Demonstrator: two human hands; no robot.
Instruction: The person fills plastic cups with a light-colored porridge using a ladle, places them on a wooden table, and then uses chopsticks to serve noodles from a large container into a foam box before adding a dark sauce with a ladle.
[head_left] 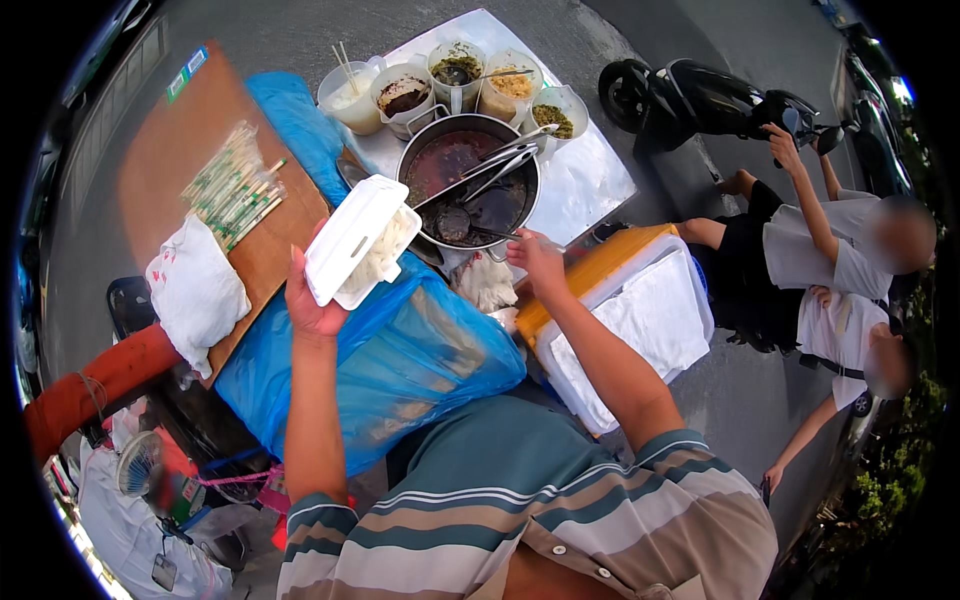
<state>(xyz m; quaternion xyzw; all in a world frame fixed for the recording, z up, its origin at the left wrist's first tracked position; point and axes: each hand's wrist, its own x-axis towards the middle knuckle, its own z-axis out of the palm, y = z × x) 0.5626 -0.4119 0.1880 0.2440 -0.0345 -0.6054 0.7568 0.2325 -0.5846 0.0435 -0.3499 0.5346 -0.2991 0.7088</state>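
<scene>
My left hand (pixel 315 297) is closed on a white foam takeaway box (pixel 352 240), its lid raised toward the left. Pale noodles (pixel 385 248) lie inside the box. In my right hand (pixel 537 262) is the handle of a ladle (pixel 455 222), whose bowl dips into dark sauce. That sauce fills one side of a divided metal pot (pixel 533 200); reddish liquid (pixel 450 160) fills the other. Metal tongs (pixel 500 170) and other utensil handles rest across the pot. The box is held beside the pot's near left edge.
Several condiment jugs (pixel 405 92) stand behind the pot on a metal tabletop (pixel 590 185). Packed chopsticks (pixel 240 185) and a white cloth bag (pixel 200 285) lie on a brown board at left. Blue plastic (pixel 400 360) covers the near side. A cloth-covered box (pixel 640 320), two people and a scooter (pixel 690 95) are at right.
</scene>
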